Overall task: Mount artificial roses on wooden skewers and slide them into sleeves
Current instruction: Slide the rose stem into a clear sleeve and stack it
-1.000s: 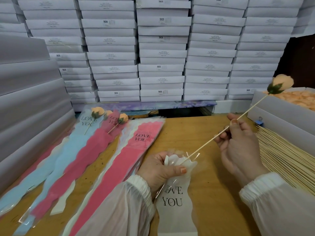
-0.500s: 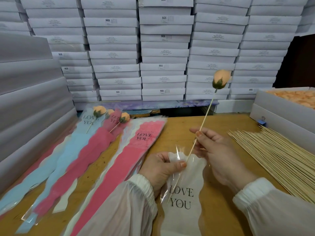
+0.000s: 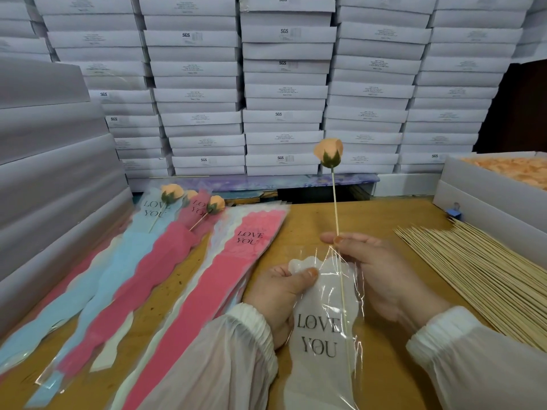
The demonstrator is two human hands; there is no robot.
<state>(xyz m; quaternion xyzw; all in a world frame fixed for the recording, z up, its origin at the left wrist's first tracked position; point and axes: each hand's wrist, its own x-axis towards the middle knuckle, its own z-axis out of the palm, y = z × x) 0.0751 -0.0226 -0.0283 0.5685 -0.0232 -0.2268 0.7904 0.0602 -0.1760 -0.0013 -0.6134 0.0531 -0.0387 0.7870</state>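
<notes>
A peach artificial rose (image 3: 328, 151) tops a wooden skewer (image 3: 335, 202) that stands nearly upright. My right hand (image 3: 381, 273) pinches the skewer just above a white "LOVE YOU" sleeve (image 3: 321, 335). The skewer's lower part runs down inside the sleeve's clear film. My left hand (image 3: 279, 294) grips the sleeve's scalloped top edge, thumb on the front. Finished roses in sleeves (image 3: 171, 193) lie at the left on blue and pink sleeves.
A pile of bare skewers (image 3: 479, 276) lies on the wooden table (image 3: 305, 220) at the right. Behind it stands a grey box of peach rose heads (image 3: 509, 170). A fan of pink sleeves (image 3: 225, 270) lies centre-left. Stacked white boxes (image 3: 284, 84) wall the back and left.
The skewer swung from leaning right to nearly upright, and its lower end slid deeper into the white sleeve. My right hand moved left and down along the skewer.
</notes>
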